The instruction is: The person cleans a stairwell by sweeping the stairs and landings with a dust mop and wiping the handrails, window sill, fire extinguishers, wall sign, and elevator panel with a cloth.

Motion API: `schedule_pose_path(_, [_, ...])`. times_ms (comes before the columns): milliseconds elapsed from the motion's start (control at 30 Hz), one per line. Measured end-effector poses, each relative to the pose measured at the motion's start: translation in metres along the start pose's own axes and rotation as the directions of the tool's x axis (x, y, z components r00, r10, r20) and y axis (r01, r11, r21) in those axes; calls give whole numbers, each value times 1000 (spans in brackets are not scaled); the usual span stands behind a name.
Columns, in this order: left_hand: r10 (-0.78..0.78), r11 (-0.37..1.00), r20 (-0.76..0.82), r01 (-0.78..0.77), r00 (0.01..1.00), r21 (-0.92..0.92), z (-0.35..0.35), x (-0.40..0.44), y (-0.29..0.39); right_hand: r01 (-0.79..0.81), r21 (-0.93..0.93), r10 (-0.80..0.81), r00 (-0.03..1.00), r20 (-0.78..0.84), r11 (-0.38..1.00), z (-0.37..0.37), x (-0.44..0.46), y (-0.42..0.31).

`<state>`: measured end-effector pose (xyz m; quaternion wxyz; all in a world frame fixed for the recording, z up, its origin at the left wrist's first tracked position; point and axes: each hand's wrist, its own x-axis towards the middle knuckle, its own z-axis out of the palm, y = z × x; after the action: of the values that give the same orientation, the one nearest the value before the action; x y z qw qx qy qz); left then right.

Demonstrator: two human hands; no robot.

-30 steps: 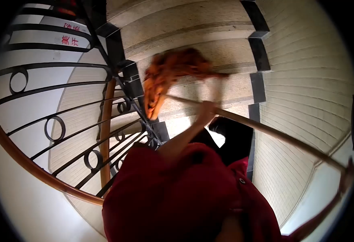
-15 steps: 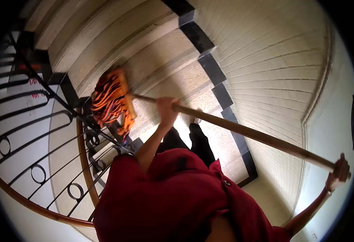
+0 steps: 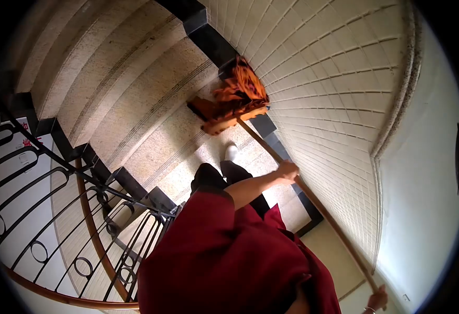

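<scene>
A mop with orange and dark cloth strips lies against the wall side of a stair step. Its orange crossbar faces me, and the wooden handle slants down to the lower right. Partway along the handle, my left hand is closed around it. My right hand, with a band at the wrist, grips the handle's far end near the bottom edge of the view. Some cloth strips touch the dark skirting and the tiled wall.
Speckled stone steps curve up to the upper left. On the left runs a black metal railing with a wooden handrail. The tiled wall bounds the right side. My white shoe stands on a step.
The mop head has swung from the railing side across the step to the wall side. My left hand has moved right with the handle, and my right hand has dropped lower and leftward.
</scene>
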<state>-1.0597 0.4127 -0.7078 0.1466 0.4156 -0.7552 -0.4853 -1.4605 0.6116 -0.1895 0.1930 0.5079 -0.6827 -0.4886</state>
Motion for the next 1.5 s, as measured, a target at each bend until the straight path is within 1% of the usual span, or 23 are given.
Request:
schedule_pose_path(100, [-1, 997, 4, 0, 1000, 81, -10, -17, -50, 60, 189, -60, 998, -1, 980, 1, 9, -86])
schedule_pose_path(200, [-23, 991, 0, 22, 1000, 129, -22, -8, -79, 54, 191, -40, 996, -76, 980, 20, 31, -99])
schedule_pose_path(267, [-10, 988, -131, 30, 991, 153, -39, -8, -89, -16, 261, 28, 999, -41, 965, 5, 56, -111])
schedule_pose_path(333, [-15, 988, -285, 58, 959, 141, -34, -3, -109, 31, 242, -3, 994, -112, 970, -6, 81, -122])
schedule_pose_path(467, [-27, 982, -389, 97, 921, 162, -34, -22, -97, 82, 103, -63, 982, -179, 991, -22, 117, -113])
schedule_pose_path(533, [-39, 992, -522, 95, 852, 80, -12, -38, -88, 91, 101, -74, 984, -159, 991, -9, 145, -70])
schedule_pose_path(600, [-51, 977, -670, 177, 740, 121, 11, -65, -81, 278, 249, -148, 886, -439, 928, 44, 210, -5])
schedule_pose_path(733, [-192, 970, -814, 232, 548, -73, 50, -174, -66, 248, -15, -219, 822, -526, 969, -26, 259, -35])
schedule_pose_path(800, [-348, 901, -791, 411, 503, -135, 68, -231, -65, 313, -245, -379, 499, -780, 917, -59, 281, -83])
schedule_pose_path(833, [-334, 872, -874, 467, 352, -145, 85, -254, -77, 309, -211, -341, 465, -817, 928, -93, 271, -131])
schedule_pose_path(867, [-350, 849, -916, 479, 196, -222, 98, -290, -96, 445, -232, -388, 302, -871, 865, -136, 251, -168])
schedule_pose_path(900, [-433, 764, -889, 584, 149, -274, 118, -320, -124, 462, -294, -411, 174, -895, 836, -161, 232, -212])
schedule_pose_path(933, [-315, 766, -944, 562, -94, -312, 130, -349, -134, 485, -346, -398, 4, -918, 803, -181, 211, -253])
schedule_pose_path(967, [-324, 734, -933, 580, -159, -354, 127, -382, -128, 475, -434, -401, -176, -899, 765, -205, 176, -292])
schedule_pose_path(1000, [-319, 672, -927, 643, -198, -369, 151, -407, -160, 525, -432, -358, -241, -902, 733, -217, 142, -326])
schedule_pose_path(1033, [-505, 540, -849, 710, -157, -452, 152, -431, -155, 543, -481, -358, -322, -876, 688, -229, 103, -348])
schedule_pose_path(1067, [-428, 642, -898, 666, -101, -380, 139, -440, -128, 578, -472, -291, -381, -877, 666, -228, 94, -350])
schedule_pose_path(1200, [-298, 675, -954, 707, 0, -211, 126, -385, -81, 537, -353, -294, -196, -935, 766, -144, 118, -273])
schedule_pose_path(1300, [-263, 758, -950, 645, 168, -95, 131, -327, -47, 568, -235, -253, -48, -966, 789, -42, 138, -220])
schedule_pose_path(1333, [-350, 711, -919, 690, 180, -136, 99, -252, -65, 679, -244, -287, -52, -957, 692, -70, 275, -255])
schedule_pose_path(1433, [-395, 755, -842, 652, 367, -70, 107, -144, -59, 634, -95, -285, 205, -936, 767, 42, 350, -223])
schedule_pose_path(1467, [-328, 821, -847, 570, 419, -37, 114, -104, -59, 597, -35, -313, 369, -875, 801, 94, 378, -202])
schedule_pose_path(1500, [-296, 828, -816, 559, 496, 39, 131, -65, -63, 588, 15, -297, 429, -853, 809, 142, 388, -183])
